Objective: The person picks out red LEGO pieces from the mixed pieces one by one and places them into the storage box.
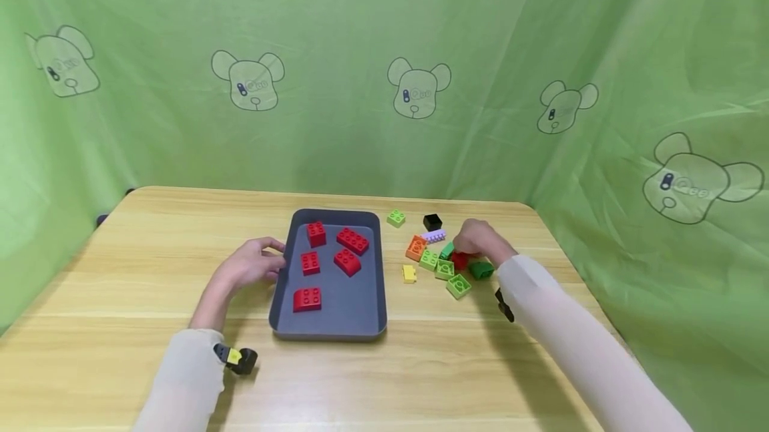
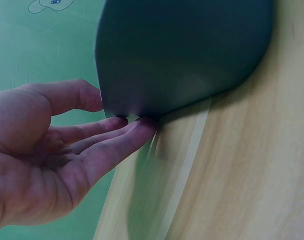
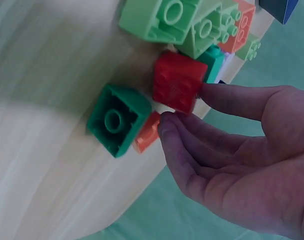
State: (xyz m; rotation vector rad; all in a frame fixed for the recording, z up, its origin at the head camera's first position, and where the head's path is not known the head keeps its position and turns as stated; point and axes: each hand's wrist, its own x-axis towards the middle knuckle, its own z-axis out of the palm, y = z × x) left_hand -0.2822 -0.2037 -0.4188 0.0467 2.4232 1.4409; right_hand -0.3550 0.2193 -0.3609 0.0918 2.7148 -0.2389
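Note:
My right hand (image 1: 474,237) is over the loose bricks on the right, thumb and fingertips pinching a red brick (image 3: 178,81). A dark green brick (image 3: 116,120) lies close by with its hollow side showing, partly over an orange-red piece (image 3: 147,132). Light green bricks (image 3: 162,20) and a teal brick (image 3: 212,62) sit on the red brick's other side. At the left side of the grey tray (image 1: 327,337), my left hand (image 1: 252,264) touches the outer wall with thumb and fairly straight fingertips. Several red bricks (image 1: 352,240) lie spread inside the tray.
Between tray and right hand lie an orange brick (image 1: 416,248), a yellow brick (image 1: 409,274) and a lilac strip brick (image 1: 434,236). Farther back are a black brick (image 1: 432,222) and a light green one (image 1: 396,218). A green curtain (image 1: 336,138) surrounds the wooden table (image 1: 150,252).

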